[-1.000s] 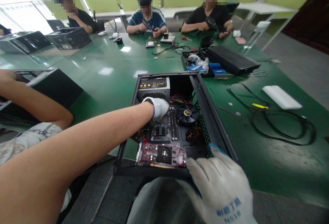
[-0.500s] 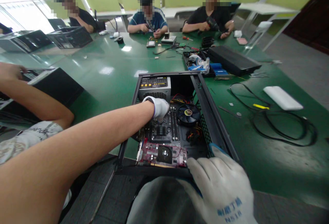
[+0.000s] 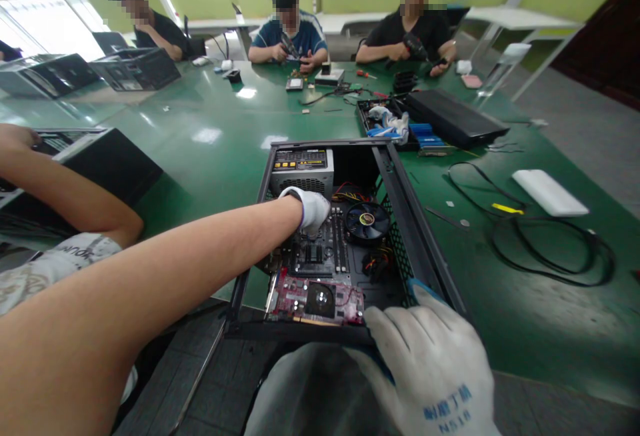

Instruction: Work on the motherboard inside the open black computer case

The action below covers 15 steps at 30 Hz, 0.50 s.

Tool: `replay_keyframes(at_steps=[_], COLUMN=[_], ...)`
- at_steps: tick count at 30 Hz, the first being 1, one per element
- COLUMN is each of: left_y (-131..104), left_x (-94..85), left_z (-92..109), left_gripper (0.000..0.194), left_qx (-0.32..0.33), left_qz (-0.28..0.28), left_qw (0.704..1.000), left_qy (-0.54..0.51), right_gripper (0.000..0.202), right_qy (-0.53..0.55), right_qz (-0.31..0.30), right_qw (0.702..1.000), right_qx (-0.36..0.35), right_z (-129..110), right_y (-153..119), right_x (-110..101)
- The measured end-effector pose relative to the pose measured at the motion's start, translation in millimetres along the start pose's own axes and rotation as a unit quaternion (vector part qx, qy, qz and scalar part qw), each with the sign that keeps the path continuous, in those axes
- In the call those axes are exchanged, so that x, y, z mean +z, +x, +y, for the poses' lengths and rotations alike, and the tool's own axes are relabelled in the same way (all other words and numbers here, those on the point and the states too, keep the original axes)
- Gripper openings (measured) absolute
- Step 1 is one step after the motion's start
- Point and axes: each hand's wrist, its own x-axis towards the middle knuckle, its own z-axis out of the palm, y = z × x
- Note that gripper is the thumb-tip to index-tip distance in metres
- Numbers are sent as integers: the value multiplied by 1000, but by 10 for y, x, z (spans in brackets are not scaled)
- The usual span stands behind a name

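An open black computer case [image 3: 423, 223] lies in front of me, its near edge over my lap. My left hand [image 3: 314, 211], in a white glove, reaches inside onto the upper part of the motherboard [image 3: 327, 253], by the power supply [image 3: 303, 173]. Its fingers point down and are drawn together; what they hold, if anything, is hidden. My right hand [image 3: 430, 349], gloved too, is closed over the case's near right corner, thumb on the outer side. A black fan [image 3: 367, 221] sits right of the board. Along the near edge lies a red graphics card [image 3: 320, 299].
To the left, another person's arm [image 3: 75, 183] reaches into a second case [image 3: 113, 169]. Cables [image 3: 555, 263] and a white box [image 3: 550, 191] lie right. Beyond my case are a tray with gloves [image 3: 387, 123] and a black panel [image 3: 455, 116]. Several people sit across the table.
Both my hands stay in nearly the same place on and in the case. The other person's arm at the left has shifted slightly to the left.
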Motion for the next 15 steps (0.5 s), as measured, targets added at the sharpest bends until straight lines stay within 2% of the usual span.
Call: replay_keyframes(at_steps=[5, 9, 15], left_y=[-22, -69, -43], left_x=[-14, -55, -25], left_z=[-1, -8, -37], left_gripper=[54, 54, 49], left_qx=[-6, -13, -11], left_qz=[-9, 12, -14], left_qw=[1000, 1000, 1000], left_qy=[16, 9, 8], right_gripper=[28, 31, 30], right_qy=[-4, -9, -11], right_qz=[4, 7, 7], right_qw=[1000, 1000, 1000], right_qx=[-10, -10, -14], right_z=[-3, 1, 9], right_y=[23, 33, -6], right_x=[-24, -12, 11])
